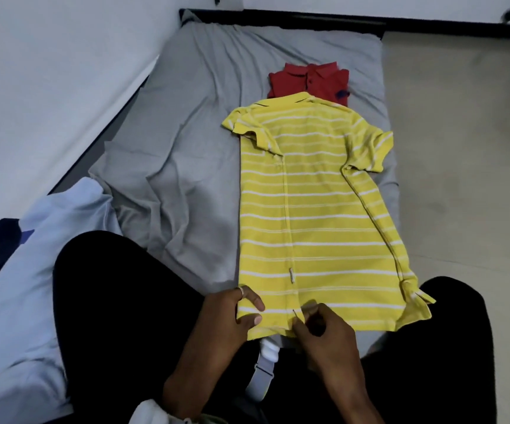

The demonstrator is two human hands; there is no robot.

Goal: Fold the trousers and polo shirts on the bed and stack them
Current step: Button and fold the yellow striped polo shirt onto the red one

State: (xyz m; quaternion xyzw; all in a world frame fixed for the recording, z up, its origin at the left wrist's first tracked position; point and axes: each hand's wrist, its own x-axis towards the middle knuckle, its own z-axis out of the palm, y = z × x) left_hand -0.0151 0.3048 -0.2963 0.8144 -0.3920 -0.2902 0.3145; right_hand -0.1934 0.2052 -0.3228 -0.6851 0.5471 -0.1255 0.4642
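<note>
Closest to me, the person's left grip [243, 313] pinches the near left corner of the hem of a yellow striped polo shirt [318, 209], thumb under and fingers on top. The right grip [324, 328] nips the same hem just beside it, at the long lengthwise crease.

The shirt lies flat on the bed [186, 117], collar away from the person. Its left side looks turned in, while the right sleeve is spread out towards the mattress edge. A folded red polo shirt [308, 82] lies just beyond the collar, and a pale blue garment [33, 255] is heaped to the left.

I'd judge the knit light, soft and limp. It will sag wherever it isn't held, so taking it at hem corners and shoulders should keep the folds straight. It should slide easily over the wrinkled sheet.
</note>
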